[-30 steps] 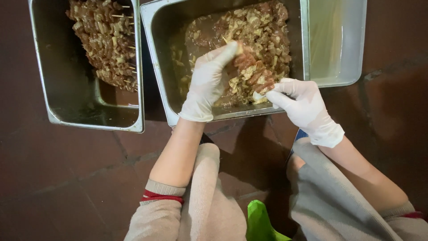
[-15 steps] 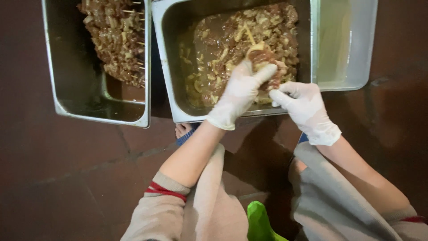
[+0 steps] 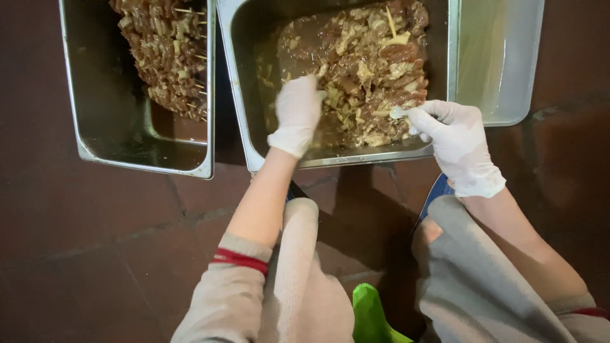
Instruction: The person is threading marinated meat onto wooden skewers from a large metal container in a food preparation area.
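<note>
Steel tray (image 3: 244, 121) in the middle sits on dark red floor tiles (image 3: 95, 228), holding marinated meat pieces (image 3: 365, 70) in brown sauce. L hand (image 3: 297, 114), white glove, reaches into the tray w/ fingers curled down into the meat at its near-left part; can't tell if that grip is closed on anything. R hand (image 3: 454, 143), also gloved, is at the tray's near-right rim, grip pinched on a pale bit of meat (image 3: 397, 113). Second steel tray (image 3: 76, 127) just left holds finished skewers (image 3: 168, 54). Empty-looking pan (image 3: 508, 63) touches the right side
</note>
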